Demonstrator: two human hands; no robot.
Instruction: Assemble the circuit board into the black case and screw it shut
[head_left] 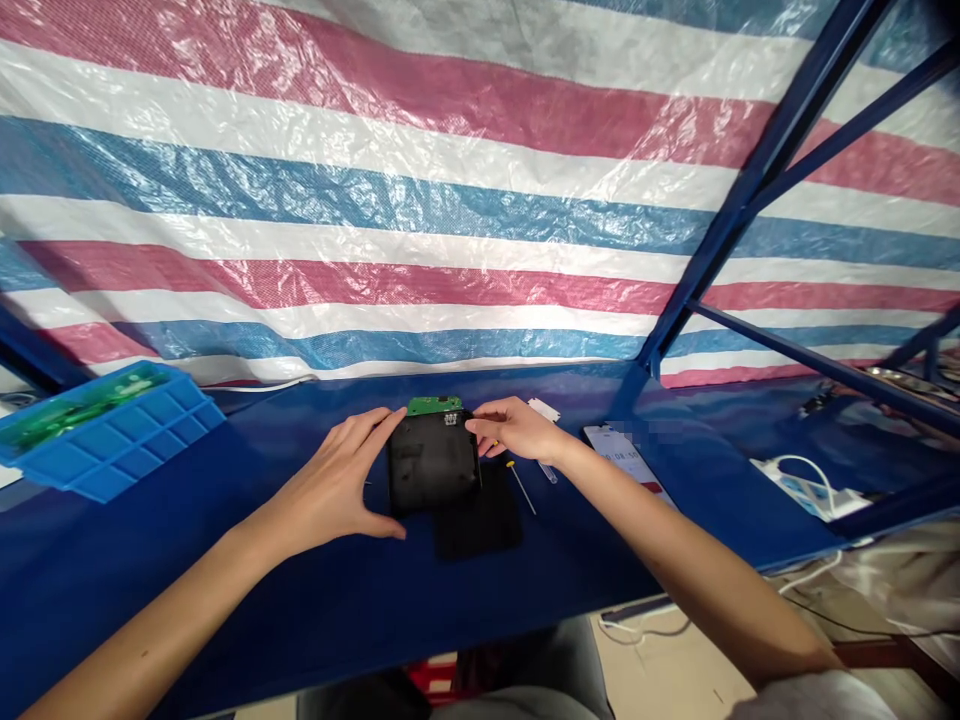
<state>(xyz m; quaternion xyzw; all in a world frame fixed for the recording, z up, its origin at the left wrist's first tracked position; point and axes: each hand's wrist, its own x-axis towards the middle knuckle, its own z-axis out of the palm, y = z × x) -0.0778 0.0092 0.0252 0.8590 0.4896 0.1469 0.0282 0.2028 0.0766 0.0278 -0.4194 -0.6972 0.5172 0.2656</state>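
A black boxy device housing (433, 461) lies on the blue table (300, 600), with a green circuit board (434, 405) poking out at its far edge. My left hand (341, 480) grips the housing's left side, thumb at the near corner and fingers at the far corner. My right hand (514, 428) pinches the housing's far right corner beside the board. A flat black cover (480, 520) lies under and in front of the housing.
A small screwdriver (520, 485) and a white part (544, 409) lie right of my right hand. A phone (626, 460) lies further right. A blue compartment tray (97, 430) with green boards stands at the left. Blue frame bars (720, 230) rise at the right before a striped tarp.
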